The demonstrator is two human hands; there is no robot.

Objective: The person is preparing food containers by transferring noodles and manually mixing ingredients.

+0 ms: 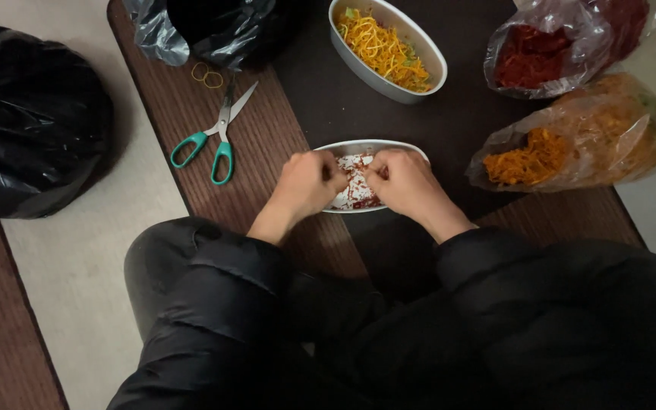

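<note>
A white oval dish (389,146) sits on the dark table right in front of me, holding red and white food (357,182). My left hand (305,186) and my right hand (405,182) rest over the dish with fingers curled in, pinching at the food between them. The hands hide most of the dish. Whether a piece is actually held in the fingers is not visible.
A second white oval dish (358,64) of orange shredded food stands farther back. Green-handled scissors (218,140) and rubber bands (208,76) lie to the left. Clear bags of red (540,57) and orange (571,144) food lie at right. Black bags (32,114) sit left and top (214,30).
</note>
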